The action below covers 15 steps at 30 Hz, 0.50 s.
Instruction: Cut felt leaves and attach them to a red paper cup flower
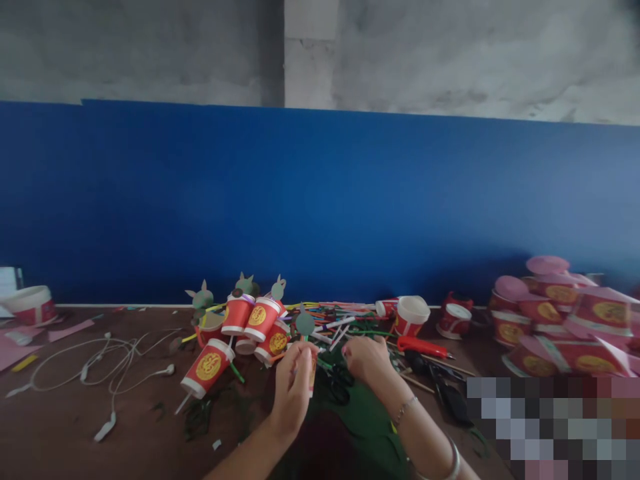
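Gripped in my left hand [294, 380] is a red paper cup [313, 375], mostly hidden behind the fingers. Above its top stands a grey-green paper cut-out [305, 324] with pointed ears. My right hand [369, 360] is bent down over the clutter to the right, its fingers curled together; what they pinch, if anything, is hidden. Black-handled scissors [340, 383] lie between the two hands on green sheet material [373, 417]. Left of my left hand, several red paper cups with yellow emblems [263, 319] are piled, some with eared cut-outs [279, 289].
Coloured sticks [333, 308] and white pens lie along the blue wall [320, 200]. To the right are a red-handled tool [423, 347], a white-rimmed cup [413, 313] and stacked cups with pink paper [575, 313]. A white earphone cable [113, 373] lies at left.
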Motion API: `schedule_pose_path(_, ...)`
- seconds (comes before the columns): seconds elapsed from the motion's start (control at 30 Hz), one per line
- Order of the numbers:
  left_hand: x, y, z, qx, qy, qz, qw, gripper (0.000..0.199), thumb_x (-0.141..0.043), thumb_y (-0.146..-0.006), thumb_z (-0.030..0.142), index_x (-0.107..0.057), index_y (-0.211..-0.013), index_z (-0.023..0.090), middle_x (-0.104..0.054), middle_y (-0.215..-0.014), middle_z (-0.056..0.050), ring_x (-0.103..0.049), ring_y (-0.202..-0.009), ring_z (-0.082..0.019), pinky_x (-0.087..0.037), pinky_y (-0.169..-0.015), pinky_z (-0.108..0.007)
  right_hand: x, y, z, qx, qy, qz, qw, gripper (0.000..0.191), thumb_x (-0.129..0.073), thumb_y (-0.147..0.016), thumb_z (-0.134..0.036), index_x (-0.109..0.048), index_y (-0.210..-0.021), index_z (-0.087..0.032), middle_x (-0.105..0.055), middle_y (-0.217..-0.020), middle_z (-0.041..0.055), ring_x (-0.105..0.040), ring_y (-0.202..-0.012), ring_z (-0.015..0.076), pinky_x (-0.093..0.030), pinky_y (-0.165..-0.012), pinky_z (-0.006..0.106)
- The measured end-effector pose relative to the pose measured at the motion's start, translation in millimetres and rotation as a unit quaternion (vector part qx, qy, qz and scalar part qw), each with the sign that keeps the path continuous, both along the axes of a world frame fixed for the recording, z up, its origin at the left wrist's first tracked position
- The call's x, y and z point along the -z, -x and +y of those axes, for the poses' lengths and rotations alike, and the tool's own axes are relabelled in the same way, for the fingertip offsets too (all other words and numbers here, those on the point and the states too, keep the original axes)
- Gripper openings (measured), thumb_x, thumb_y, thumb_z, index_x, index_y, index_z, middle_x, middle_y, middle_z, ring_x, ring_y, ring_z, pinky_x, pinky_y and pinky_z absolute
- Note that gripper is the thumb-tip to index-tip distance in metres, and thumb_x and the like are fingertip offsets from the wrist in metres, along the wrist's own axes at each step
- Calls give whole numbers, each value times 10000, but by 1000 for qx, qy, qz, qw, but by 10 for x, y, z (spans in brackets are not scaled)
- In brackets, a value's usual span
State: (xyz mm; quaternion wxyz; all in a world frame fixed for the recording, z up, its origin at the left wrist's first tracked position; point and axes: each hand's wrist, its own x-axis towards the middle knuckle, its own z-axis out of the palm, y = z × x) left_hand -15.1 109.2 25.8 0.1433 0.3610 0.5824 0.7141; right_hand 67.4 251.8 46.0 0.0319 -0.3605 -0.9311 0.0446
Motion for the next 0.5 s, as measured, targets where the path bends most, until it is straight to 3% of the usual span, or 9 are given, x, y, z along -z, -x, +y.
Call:
schedule_pose_path(0.07,0,24,32,5,-12,-49,999,336,-404,-864,440,-565,-783,157,-430,-554,33,-390,-490,-88,-326,-475,-195,17,-2,16,16,6,-6,1000,123,-566,-655,-109,-667,-657,-178,-702,-776,117,-619,-807,283,-332,-777,432)
schedule_pose_path(0.17,15,47,69,11,-34,-100,994,374,-395,-857,480,-561,-762,158,-299,-502,69,-306,-445,-75,-293,-453,-189,-48,22,-45,-19,75,143,987,138,-530,-734,-196,-663,-707,-173,-687,-789,85,-601,-791,231,-378,-735,361)
schedule_pose_path(0.2,20,51,78,9,-40,-112,993,385,-390,-855,489,-563,-759,159,-281,-500,72,-297,-442,-75,-292,-453,-189,-84,36,-81,-49,142,213,965,176,-503,-770,-241,-658,-730,-169,-677,-769,63,-593,-758,200,-393,-697,318)
schedule_pose_path(0.27,32,58,91,-2,-44,-129,991,402,-386,-850,504,-573,-764,159,-289,-504,69,-309,-450,-78,-296,-455,-190,-152,68,-160,-103,299,312,896,256,-481,-803,-350,-638,-765,-152,-647,-713,31,-570,-696,159,-402,-621,257)
schedule_pose_path(0.33,46,64,98,-14,-38,-139,989,408,-393,-843,513,-584,-771,159,-317,-512,64,-331,-462,-82,-299,-453,-191,-191,95,-229,-127,393,363,836,262,-525,-781,-387,-618,-775,-142,-640,-755,30,-560,-698,143,-408,-624,243)
schedule_pose_path(0.4,62,67,101,-20,-38,-145,989,404,-408,-836,514,-593,-776,159,-354,-528,57,-360,-486,-84,-314,-465,-189,-198,112,-273,-137,417,390,809,225,-587,-738,-363,-597,-724,-138,-641,-829,48,-564,-732,148,-418,-658,251)
schedule_pose_path(0.5,79,69,106,-12,-46,-156,987,398,-425,-830,514,-590,-761,158,-369,-535,57,-366,-499,-81,-320,-474,-185,-190,115,-306,-157,374,403,820,166,-586,-737,-290,-566,-657,-146,-636,-872,64,-572,-811,167,-423,-743,283)
